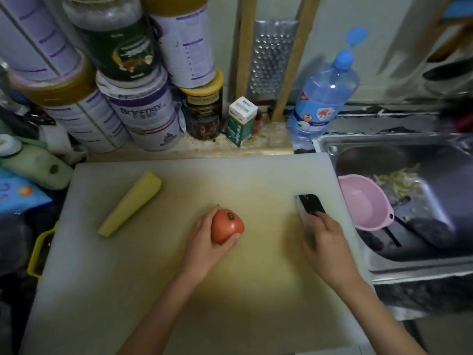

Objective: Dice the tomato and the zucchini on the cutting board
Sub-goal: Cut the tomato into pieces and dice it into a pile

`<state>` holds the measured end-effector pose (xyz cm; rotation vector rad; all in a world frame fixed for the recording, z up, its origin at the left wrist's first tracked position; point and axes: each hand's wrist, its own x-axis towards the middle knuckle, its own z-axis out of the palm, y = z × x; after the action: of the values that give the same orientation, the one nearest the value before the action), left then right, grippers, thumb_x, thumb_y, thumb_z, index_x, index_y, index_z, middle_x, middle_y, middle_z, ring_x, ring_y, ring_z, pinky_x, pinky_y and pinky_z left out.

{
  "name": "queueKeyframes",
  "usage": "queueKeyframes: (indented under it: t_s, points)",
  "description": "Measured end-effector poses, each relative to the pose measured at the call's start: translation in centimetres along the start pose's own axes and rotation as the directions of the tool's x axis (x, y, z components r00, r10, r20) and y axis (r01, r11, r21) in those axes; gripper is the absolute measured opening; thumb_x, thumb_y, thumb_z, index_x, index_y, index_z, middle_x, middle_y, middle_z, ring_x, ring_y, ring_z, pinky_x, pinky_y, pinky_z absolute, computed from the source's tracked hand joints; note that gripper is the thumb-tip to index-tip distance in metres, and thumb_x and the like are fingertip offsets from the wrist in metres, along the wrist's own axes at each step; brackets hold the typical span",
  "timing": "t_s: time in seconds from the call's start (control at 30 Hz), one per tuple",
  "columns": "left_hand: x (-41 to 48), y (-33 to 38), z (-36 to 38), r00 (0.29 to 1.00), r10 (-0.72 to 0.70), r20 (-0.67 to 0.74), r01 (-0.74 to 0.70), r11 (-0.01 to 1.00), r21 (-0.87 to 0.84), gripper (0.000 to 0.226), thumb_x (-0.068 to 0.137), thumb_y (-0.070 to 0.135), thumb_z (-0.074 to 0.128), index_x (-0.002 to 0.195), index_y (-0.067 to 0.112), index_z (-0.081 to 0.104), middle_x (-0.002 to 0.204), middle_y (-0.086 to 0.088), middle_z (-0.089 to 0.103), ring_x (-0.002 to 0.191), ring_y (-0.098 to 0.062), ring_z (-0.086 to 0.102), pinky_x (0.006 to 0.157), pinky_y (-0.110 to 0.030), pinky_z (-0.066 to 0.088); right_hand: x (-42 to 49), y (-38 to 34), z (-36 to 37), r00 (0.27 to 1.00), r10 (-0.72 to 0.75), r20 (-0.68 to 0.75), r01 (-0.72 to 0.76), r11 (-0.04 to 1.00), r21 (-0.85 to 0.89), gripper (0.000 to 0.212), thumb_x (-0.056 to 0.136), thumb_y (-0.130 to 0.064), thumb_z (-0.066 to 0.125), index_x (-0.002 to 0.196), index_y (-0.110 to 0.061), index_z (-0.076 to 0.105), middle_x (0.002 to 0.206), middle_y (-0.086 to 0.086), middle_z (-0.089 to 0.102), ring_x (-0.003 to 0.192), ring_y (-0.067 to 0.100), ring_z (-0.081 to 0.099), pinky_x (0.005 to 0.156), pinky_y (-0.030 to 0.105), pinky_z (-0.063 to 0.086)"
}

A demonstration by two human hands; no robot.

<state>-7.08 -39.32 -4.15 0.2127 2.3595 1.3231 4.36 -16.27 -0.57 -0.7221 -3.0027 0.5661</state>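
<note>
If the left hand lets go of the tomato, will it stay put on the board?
Probably not reliably: the tomato is round and whole, so it may roll on the flat board. Its skin looks smooth, perhaps slippery. The left hand grips it.

Cutting board (179, 290): white plastic, matt, yellow-stained at the centre. Tomato (226, 226): smooth skin, slight sheen. Zucchini (130, 203): peeled, pale, matt flesh. Knife (311, 204): dark handle, dull grey metal blade. Grater (271, 60): bright perforated metal, rough. Sink (384, 139): brushed steel. Bowl (358, 201): pink plastic, smooth. Bottle (322, 98): clear blue-tinted plastic, glossy, printed label. Tins (143, 116): glossy printed wraps. Battens (245, 47): bare wood
</note>
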Motion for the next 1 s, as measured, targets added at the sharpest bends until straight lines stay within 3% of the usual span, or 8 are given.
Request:
queueKeyframes:
  t_s: [0.13,0.23,0.33,0.5,0.6,0.7,0.87,1.0]
  points:
    - [-0.2,1.2,1.1,0.998,0.044,-0.044,-0.042,0.997,0.059,0.089,0.065,0.052,0.075,0.142,0.018,0.045,0.139,-0.002,0.049,0.123,-0.018,0.05,0.1,-0.023,0.037,-3.5,5.0,0.1,0.979,0.199,0.051,-0.19,0.972,-0.136,0.051,0.068,-0.017,0.084,0.107,0.005,0.061,0.091,0.024,0.057,0.085,0.044,0.054,0.063,0.048,0.05]
    - [-0.7,1.8,2.3,0.996,0.044,-0.08,-0.04,0.998,0.056,0.081,0.07,0.034,0.081,0.141,0.021,0.045,0.133,0.008,0.047,0.121,-0.014,0.05,0.099,-0.023,0.039,-4.0,6.0,-0.4,0.975,0.209,0.07,-0.204,0.977,-0.065,0.053,0.075,-0.02,0.078,0.119,0.0,0.057,0.099,0.02,0.053,0.095,0.041,0.05,0.07,0.047,0.047]
    - [-1.5,2.2,3.2,0.994,0.037,-0.101,-0.036,0.999,0.008,0.081,0.065,0.038,0.073,0.14,0.028,0.044,0.131,0.014,0.045,0.118,-0.008,0.049,0.1,-0.026,0.042,-3.7,6.5,-0.7,0.972,0.188,0.143,-0.2,0.977,0.075,0.054,0.08,-0.008,0.07,0.13,-0.004,0.05,0.105,0.015,0.05,0.102,0.035,0.048,0.084,0.039,0.041]
    - [-2.4,2.2,4.4,0.995,0.031,-0.099,-0.032,0.999,-0.014,0.08,0.073,0.009,0.083,0.141,0.021,0.043,0.133,0.009,0.047,0.12,-0.012,0.051,0.101,-0.026,0.043,-3.1,6.5,-1.2,0.97,0.162,0.182,-0.207,0.943,0.261,0.033,0.08,-0.01,0.07,0.109,-0.009,0.055,0.094,0.003,0.051,0.086,0.022,0.052,0.071,0.022,0.033]
    - [-3.0,2.4,4.6,0.996,0.015,-0.084,-0.021,0.997,-0.072,0.078,0.072,0.011,0.084,0.138,0.023,0.043,0.131,0.006,0.05,0.115,-0.014,0.055,0.097,-0.024,0.046,-2.5,4.9,-2.4,0.961,0.12,0.25,-0.232,0.841,0.488,0.019,0.09,-0.005,0.06,0.099,-0.016,0.046,0.089,0.005,0.058,0.064,0.016,0.058,0.054,0.027,0.046]
    - [-3.4,2.3,4.8,0.995,0.053,-0.08,-0.06,0.994,-0.087,0.073,0.072,0.014,0.084,0.131,0.029,0.044,0.129,0.008,0.051,0.115,-0.009,0.055,0.096,-0.019,0.046,-2.1,3.1,-3.9,0.954,0.094,0.283,-0.272,0.663,0.697,0.01,0.095,-0.003,0.052,0.095,-0.012,0.047,0.074,0.011,0.055,0.041,0.017,0.048,0.042,0.027,0.042]
    - [-3.7,2.1,5.0,0.987,0.114,-0.112,-0.128,0.984,-0.123,0.068,0.071,0.036,0.072,0.129,0.045,0.037,0.137,0.024,0.041,0.121,0.019,0.042,0.098,-0.005,0.034,-1.5,-0.3,-4.3,0.945,-0.029,0.326,-0.265,0.518,0.814,0.013,0.101,-0.014,0.04,0.098,-0.007,0.051,0.051,0.02,0.045,0.035,0.02,0.039,0.037,0.023,0.035]
    - [-3.5,1.0,5.4,0.983,0.169,-0.078,-0.176,0.979,-0.099,0.067,0.077,0.046,0.063,0.135,0.049,0.029,0.143,0.022,0.035,0.131,0.003,0.039,0.106,-0.015,0.032,-1.3,-2.4,-1.9,0.93,-0.066,0.361,-0.291,0.466,0.835,0.017,0.102,-0.013,0.036,0.099,-0.003,0.049,0.05,0.016,0.047,0.033,0.02,0.038,0.035,0.024,0.034]
